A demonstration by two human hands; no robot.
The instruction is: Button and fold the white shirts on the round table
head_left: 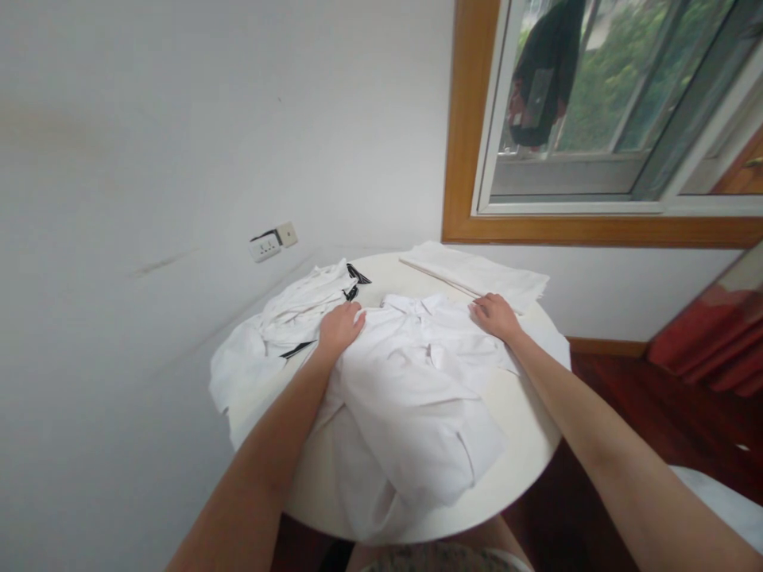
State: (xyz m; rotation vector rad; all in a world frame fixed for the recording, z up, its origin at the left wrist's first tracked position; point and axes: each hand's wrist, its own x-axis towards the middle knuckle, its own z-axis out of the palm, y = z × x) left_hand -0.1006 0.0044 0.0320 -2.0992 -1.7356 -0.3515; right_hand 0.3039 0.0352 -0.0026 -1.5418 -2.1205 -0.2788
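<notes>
A white collared shirt [411, 397] lies rumpled on a round white table [530, 429], its collar pointing away from me and its lower part bunched toward the near edge. At the shirt's left shoulder area, my left hand [341, 327] is closed on the cloth with curled fingers. My right hand [496, 318] grips the opposite shoulder in the same way, close to a folded white cloth [477, 274]. The fingertips of both hands are partly hidden in the fabric.
A loose pile of white garments [298, 306] with black-striped parts lies on the table's left side, against the wall. A wall socket [265, 247] sits above it. Behind on the right is a wood-framed window [470, 230]; a red curtain [709, 349] hangs further right.
</notes>
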